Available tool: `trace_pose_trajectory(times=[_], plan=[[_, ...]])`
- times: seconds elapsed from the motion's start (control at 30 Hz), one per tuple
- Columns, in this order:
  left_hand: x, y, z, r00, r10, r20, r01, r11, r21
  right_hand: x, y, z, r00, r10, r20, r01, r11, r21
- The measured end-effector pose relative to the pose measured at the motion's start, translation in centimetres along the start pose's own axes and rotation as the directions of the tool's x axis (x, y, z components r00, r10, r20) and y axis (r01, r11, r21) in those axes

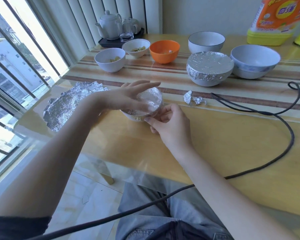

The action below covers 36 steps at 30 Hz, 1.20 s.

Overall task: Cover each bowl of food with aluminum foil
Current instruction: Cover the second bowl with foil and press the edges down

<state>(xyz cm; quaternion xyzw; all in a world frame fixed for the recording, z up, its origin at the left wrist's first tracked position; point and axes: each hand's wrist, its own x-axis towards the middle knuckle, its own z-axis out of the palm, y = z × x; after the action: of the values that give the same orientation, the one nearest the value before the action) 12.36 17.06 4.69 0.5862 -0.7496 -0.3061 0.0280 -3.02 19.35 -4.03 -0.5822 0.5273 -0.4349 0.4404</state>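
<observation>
A small bowl (pixel 134 116) (foil (pixel 150 99) over its top) sits near the desk (pixel 215 139) front. The left hand (pixel 128 97) lies flat on the foil, fingers straight; the right hand (pixel 168 122) fingers pinch the foil's rim edge.

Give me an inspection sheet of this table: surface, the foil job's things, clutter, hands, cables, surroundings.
Surface: glossy wooden table with striped runner.
Job's things: small bowl at the front, foil over its top; large foil-covered bowl behind; loose foil sheet to the left; five uncovered bowls, including an orange bowl.
Clutter: crumpled foil scrap; yellow detergent bottle; teapot and glass on a dark tray.
Hands: left hand flat on the foil top; right hand pinches the foil at the rim.
Cables: black cable loops across the table and lap.
Surroundings: barred window left, vertical blinds behind.
</observation>
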Motion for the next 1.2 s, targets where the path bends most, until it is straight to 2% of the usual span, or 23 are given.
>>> trace_pose_trajectory(times=[0.07,0.13,0.2,0.33,0.53,0.63,0.83,0.9,1.03,1.1,1.2], plan=[[0.5,-1.3,-0.1,0.995,-0.069,0.066,0.061,0.99,0.126,0.1,0.1,-0.1,1.0,0.03,-0.006,-0.03,0.999,0.041],[0.9,-1.6,0.0,0.995,-0.079,0.053,0.068,0.979,0.192,0.2,0.3,-0.2,0.999,0.042,-0.016,-0.041,0.997,0.071],[1.4,-1.8,0.4,0.998,-0.068,0.014,0.064,0.981,0.181,0.2,0.3,-0.3,0.999,0.018,-0.026,-0.017,0.998,0.058],[1.6,-2.0,0.8,0.998,-0.063,-0.024,0.066,0.987,0.15,0.7,0.1,-0.6,0.989,-0.144,-0.022,0.14,0.981,-0.134],[1.7,-2.1,0.9,0.997,-0.068,-0.032,0.072,0.986,0.153,1.6,0.4,-1.4,0.969,-0.245,0.029,0.245,0.94,-0.239],[1.8,-2.2,0.9,0.997,-0.074,-0.024,0.077,0.983,0.164,2.5,0.2,-1.9,0.953,-0.292,0.077,0.3,0.888,-0.349],[1.9,-2.3,0.9,0.997,-0.078,-0.013,0.079,0.98,0.181,4.4,-0.5,-3.6,0.837,-0.433,0.335,0.547,0.628,-0.553],[2.0,-2.4,0.9,0.997,-0.082,-0.007,0.081,0.979,0.184,5.4,-0.6,-4.2,0.791,-0.46,0.404,0.612,0.562,-0.557],[2.1,-2.5,0.8,0.997,-0.081,-0.004,0.08,0.978,0.194,6.8,-0.5,-4.7,0.647,-0.562,0.516,0.757,0.387,-0.527],[2.2,-2.5,0.9,0.997,-0.079,-0.002,0.078,0.977,0.2,7.5,-0.8,-4.9,0.622,-0.545,0.562,0.782,0.401,-0.477],[2.1,-2.2,0.9,0.997,-0.078,0.005,0.076,0.978,0.194,8.8,-1.8,-5.3,0.628,-0.453,0.633,0.77,0.483,-0.418]])
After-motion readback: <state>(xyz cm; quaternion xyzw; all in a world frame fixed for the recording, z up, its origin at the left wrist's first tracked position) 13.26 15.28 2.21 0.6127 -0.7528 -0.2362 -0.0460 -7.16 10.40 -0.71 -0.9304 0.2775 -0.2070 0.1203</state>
